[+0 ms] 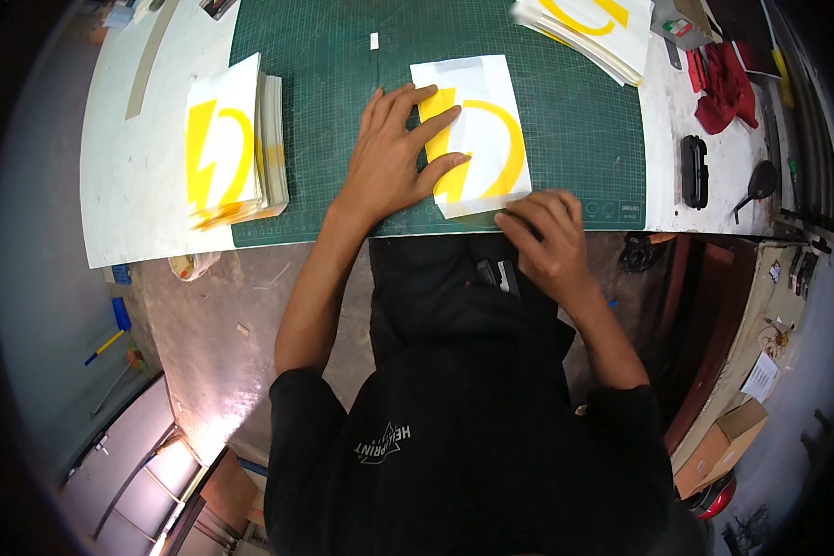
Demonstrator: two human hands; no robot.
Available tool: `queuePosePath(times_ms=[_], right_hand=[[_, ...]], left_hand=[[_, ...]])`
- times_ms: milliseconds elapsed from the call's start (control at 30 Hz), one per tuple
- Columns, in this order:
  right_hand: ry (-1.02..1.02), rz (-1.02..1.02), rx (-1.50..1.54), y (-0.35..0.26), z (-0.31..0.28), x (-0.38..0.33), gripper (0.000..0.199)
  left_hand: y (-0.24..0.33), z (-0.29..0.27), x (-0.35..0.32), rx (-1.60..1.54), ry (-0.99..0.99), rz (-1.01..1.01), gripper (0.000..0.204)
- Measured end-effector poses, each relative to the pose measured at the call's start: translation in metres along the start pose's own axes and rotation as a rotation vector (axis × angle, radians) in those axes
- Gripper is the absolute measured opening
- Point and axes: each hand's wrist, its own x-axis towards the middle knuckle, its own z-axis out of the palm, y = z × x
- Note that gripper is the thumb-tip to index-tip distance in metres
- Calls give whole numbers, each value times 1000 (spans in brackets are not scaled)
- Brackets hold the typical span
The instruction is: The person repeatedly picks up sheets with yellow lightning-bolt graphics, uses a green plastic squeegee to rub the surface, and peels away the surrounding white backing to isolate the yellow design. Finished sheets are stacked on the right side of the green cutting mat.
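A white sheet (491, 85) with a yellow lightning-bolt and curved design lies on the green cutting mat (334, 139). My left hand (394, 153) rests on its left side, fingers spread and pressing on the yellow shape. At the sheet's lower right corner, my right hand (551, 241) has its thumb and fingers bent together at a thin translucent film (480, 219) along the bottom edge. Exactly how the fingertips grip it is partly hidden. To the left stands a thick stack of similar sheets (222, 157); another stack (588, 37) lies at the far right.
A small white piece (374, 42) lies on the mat. Toward the right are a red cloth (727, 88), a black case (694, 172), a black round-headed tool (761, 181) and a grey box (684, 23). The table's near edge runs just below my hands.
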Motion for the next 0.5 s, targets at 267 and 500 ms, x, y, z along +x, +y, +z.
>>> queuePosePath(times_ms=[267, 500], right_hand=[[-102, 36, 153, 28, 0, 51, 37], [-22, 232, 23, 63, -19, 9, 31]], left_hand=[[-2, -11, 1, -83, -143, 3, 93], [-3, -8, -3, -58, -173, -12, 121]])
